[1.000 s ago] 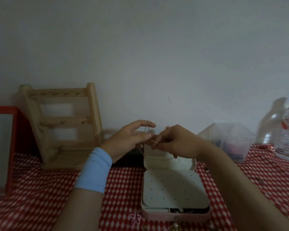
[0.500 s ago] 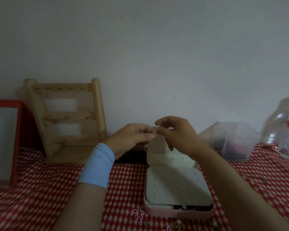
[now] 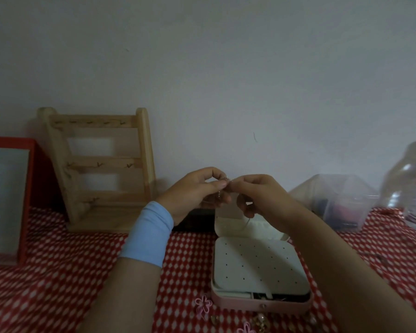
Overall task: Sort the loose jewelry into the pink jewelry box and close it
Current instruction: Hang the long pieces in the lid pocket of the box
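The pink jewelry box (image 3: 259, 305) lies open on the red checked cloth, its white perforated insert facing up and its lid standing behind. Above the lid, my left hand (image 3: 192, 192) and my right hand (image 3: 262, 195) meet fingertip to fingertip and pinch a thin chain (image 3: 223, 186) between them; part of it hangs down towards the lid. Loose jewelry lies in front of the box: a pink flower piece (image 3: 203, 305) and small gold pieces (image 3: 262, 322) at the bottom edge.
A wooden jewelry stand (image 3: 101, 169) leans by the wall at the left, next to a red-framed mirror (image 3: 7, 200). A clear plastic container (image 3: 336, 203) and a plastic bottle (image 3: 413, 188) stand at the right.
Both hands rose slightly and closed together at the fingertips on the chain. The view shifted, so the box and stand sit a little further right in the frame.
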`<state>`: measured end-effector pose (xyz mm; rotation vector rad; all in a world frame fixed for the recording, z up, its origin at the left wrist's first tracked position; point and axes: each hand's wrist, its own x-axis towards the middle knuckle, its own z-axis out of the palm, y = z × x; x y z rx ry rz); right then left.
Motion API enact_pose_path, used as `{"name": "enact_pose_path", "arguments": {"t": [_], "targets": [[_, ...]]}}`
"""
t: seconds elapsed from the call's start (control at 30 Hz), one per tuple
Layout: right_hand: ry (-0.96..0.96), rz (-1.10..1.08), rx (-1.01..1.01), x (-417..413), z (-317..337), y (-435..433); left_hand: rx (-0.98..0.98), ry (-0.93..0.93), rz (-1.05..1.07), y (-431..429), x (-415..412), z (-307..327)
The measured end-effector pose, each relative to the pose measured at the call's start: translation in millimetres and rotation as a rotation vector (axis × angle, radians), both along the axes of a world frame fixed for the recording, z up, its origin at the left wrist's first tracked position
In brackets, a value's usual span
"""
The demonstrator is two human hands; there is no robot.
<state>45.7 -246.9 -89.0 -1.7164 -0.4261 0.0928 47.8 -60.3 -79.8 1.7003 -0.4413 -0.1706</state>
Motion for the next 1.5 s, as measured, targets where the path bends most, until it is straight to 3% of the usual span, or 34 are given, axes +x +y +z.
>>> {"name": "enact_pose_path", "arguments": {"t": [0.23, 0.33, 0.53, 0.63, 0.8, 1.03, 1.2, 1.3, 1.5], "targets": [[0.191, -0.035, 0.163, 6.8, -1.6, -5.4, -0.089, 0.069, 0.127, 3.9, 8.1, -5.3], [0.2, -0.095, 0.091, 9.7, -7.0, -4.8, -0.12, 0.144, 0.214, -1.3, 9.4, -10.5], [-0.022, -0.449, -0.215, 15.7, -19.0, -2.9, 0.134, -0.014, 0.464, -7.4, 17.4, -30.0], [-0.122, -0.562, -0.443, 18.1, -23.7, -0.5, 0.363, -0.179, 0.567, -13.9, 18.7, -33.1], [-0.133, -0.659, -0.569, 25.4, -27.7, 4.6, 0.561, -0.325, 0.627, -18.9, 16.4, -29.5], [-0.144, -0.667, -0.722, 24.4, -20.3, 8.4, 0.675, -0.288, 0.621, -18.6, 16.9, -30.3], [0.097, -0.448, -0.935, 16.0, -8.9, 4.9, 0.842, -0.16, 0.5, -14.8, 17.0, -25.9], [0.176, -0.31, -0.866, 12.9, 1.5, -7.4, 0.882, -0.187, 0.489, -14.6, 17.8, -25.1], [0.076, -0.333, -0.831, 11.8, 5.4, -21.8, 0.875, -0.302, 0.482, -17.2, 11.5, -19.6]]}}
